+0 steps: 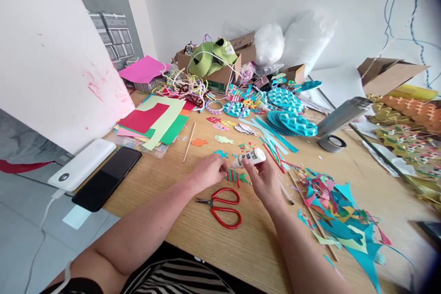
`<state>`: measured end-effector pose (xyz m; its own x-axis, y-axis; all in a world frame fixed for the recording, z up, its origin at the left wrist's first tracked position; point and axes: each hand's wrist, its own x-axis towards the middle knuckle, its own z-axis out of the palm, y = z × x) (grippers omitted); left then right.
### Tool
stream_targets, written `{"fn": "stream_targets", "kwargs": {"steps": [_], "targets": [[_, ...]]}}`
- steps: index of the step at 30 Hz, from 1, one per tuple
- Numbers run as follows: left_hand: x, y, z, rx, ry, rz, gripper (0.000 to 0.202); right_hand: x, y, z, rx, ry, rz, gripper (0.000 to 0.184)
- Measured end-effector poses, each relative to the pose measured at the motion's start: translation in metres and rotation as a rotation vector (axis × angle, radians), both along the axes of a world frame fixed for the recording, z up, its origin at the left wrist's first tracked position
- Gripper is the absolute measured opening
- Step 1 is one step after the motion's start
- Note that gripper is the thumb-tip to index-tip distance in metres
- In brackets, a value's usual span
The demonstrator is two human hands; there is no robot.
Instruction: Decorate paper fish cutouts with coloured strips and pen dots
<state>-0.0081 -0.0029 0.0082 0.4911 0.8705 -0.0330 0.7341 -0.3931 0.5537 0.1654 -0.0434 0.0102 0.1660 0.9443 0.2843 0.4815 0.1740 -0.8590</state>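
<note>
My right hand (266, 181) is wrapped round a white glue bottle (257, 156), tilted so its nozzle points left and down. The nozzle end is close to the fingertips of my left hand (212, 172). Those fingers are pinched together at the left end of a green paper fish with red stripes (236, 176), whose head end they hide. Just behind lies a blue paper fish (220, 154), partly covered. Red-handled scissors (225, 209) rest nearer my body, their blades apart and pointing left.
Loose paper fish (223, 139) and a thin stick (189, 142) lie beyond my hands. Coloured paper sheets (172, 124) and a phone (106, 178) are left. Paper scraps (344, 216), blue scalloped discs (292, 123) and a leaning metal flask (344, 115) are right.
</note>
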Motion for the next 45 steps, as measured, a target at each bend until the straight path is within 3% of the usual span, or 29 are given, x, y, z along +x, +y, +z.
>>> {"fn": "stream_targets", "kwargs": {"steps": [3,8,16,27,45], "targets": [[0.0,0.0,0.003,-0.016,0.017,0.005,0.01,-0.004,-0.003,0.0,0.035,-0.165,-0.012,0.035],[0.001,-0.001,0.006,-0.039,0.034,0.022,0.009,-0.004,-0.005,0.002,0.089,-0.251,-0.039,0.032],[0.001,-0.003,0.01,-0.043,0.014,0.025,0.011,-0.005,-0.003,-0.004,0.114,-0.287,0.002,0.03],[0.0,-0.002,0.002,0.032,0.013,-0.022,0.014,-0.005,-0.002,-0.005,0.132,-0.329,0.01,0.027],[0.0,-0.002,0.001,0.053,0.058,-0.028,0.014,-0.004,-0.001,-0.008,0.214,-0.356,0.032,0.022]]}}
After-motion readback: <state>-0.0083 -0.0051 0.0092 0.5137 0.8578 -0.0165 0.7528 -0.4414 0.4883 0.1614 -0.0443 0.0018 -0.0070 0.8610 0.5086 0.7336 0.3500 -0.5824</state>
